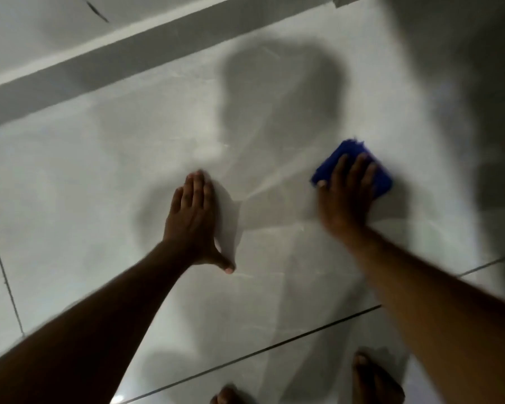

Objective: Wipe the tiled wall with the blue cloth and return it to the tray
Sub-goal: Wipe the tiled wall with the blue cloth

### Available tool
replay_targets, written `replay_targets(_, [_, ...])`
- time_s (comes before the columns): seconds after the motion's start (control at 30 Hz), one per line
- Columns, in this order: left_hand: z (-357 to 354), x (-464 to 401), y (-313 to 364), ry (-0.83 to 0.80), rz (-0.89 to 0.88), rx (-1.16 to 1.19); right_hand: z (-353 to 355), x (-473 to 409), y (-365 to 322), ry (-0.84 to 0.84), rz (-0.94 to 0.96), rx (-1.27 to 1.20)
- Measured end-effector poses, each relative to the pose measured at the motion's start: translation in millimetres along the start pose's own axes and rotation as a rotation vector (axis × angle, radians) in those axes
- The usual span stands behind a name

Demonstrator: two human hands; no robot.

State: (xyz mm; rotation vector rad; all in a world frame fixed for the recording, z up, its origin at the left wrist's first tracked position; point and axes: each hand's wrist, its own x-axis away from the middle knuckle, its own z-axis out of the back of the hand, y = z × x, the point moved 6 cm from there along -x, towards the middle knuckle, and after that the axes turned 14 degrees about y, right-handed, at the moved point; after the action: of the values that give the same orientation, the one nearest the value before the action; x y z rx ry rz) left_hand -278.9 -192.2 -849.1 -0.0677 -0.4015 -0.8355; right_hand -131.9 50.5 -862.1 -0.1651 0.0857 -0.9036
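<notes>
The tiled wall fills the view, pale grey and glossy with dark grout lines. My right hand presses a folded blue cloth flat against the wall at the right; the cloth sticks out above and beside my fingers. This hand and its forearm are motion-blurred. My left hand lies flat on the wall at the centre, fingers together, thumb spread, holding nothing. No tray is in view.
A grey ledge runs diagonally across the top left. Shadows of my head and arms fall on the tile. Two bare feet show at the bottom edge, right of centre.
</notes>
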Motion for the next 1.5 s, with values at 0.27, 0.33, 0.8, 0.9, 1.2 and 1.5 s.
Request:
replay_targets(0.27, [-28.6, 104.9, -17.4, 0.014, 0.017, 0.027, -2.6, 106.3, 10.5, -0.058, 0.997, 0.052])
replay_targets(0.33, [-45.2, 129.6, -26.3, -0.040, 0.051, 0.042, 6.7, 72.1, 70.0, 0.009, 0.583, 0.122])
replay_targets(0.8, [-51.1, 131.9, -25.8, -0.069, 0.102, 0.079, 24.3, 133.3, 69.7, -0.204, 0.864, 0.105])
replay_targets(0.9, [-50.6, 130.4, -25.3, -0.086, 0.122, 0.064, 22.5, 108.1, 88.2, -0.120, 0.138, 0.078])
replay_targets(1.2, [-48.4, 130.5, -24.9, -0.103, 0.110, 0.028, 2.9, 232.1, -68.5, -0.362, 1.048, -0.096])
replay_targets(1.5, [-45.9, 127.3, -17.8, -0.104, 0.146, 0.000, 12.6, 73.4, 73.2, -0.093, -0.200, 0.055])
